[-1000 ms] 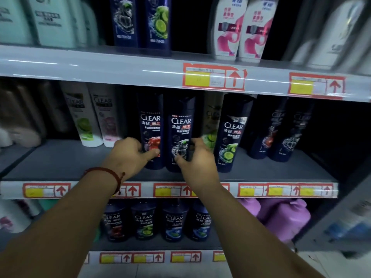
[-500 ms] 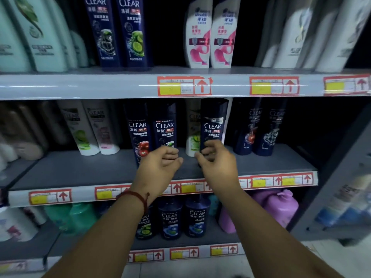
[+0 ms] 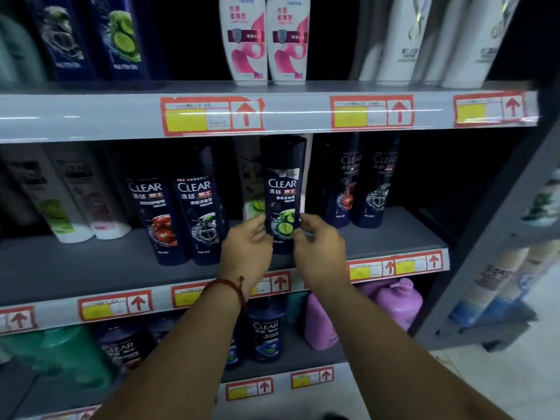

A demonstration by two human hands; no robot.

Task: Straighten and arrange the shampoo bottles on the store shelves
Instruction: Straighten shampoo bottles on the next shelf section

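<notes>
At the centre of the frame a dark blue lime-label shampoo bottle stands upright near the front of the middle shelf. Its cap sits close under the edge of the upper shelf. The left hand pinches its lower left edge and the right hand its lower right edge, so each grip is clamped on the bottle (the hands hide its base, so I cannot tell whether it touches the shelf).

Just left of it is a narrow gap, then two dark CLEAR bottles side by side at the shelf front. Behind the gap a white lime bottle stands further back. To the right, two more dark bottles stand deeper in, with bare grey shelf in front of them and on toward the right edge. At the left of the frame stand two white bottles, with broad bare shelf before them.

A red cord bracelet circles the left wrist. Red-and-yellow price tags line the shelf edges. The upper shelf carries pink-and-white bottles; the lower shelf holds purple jugs. A grey upright closes the unit at the right, with pale floor at lower right.
</notes>
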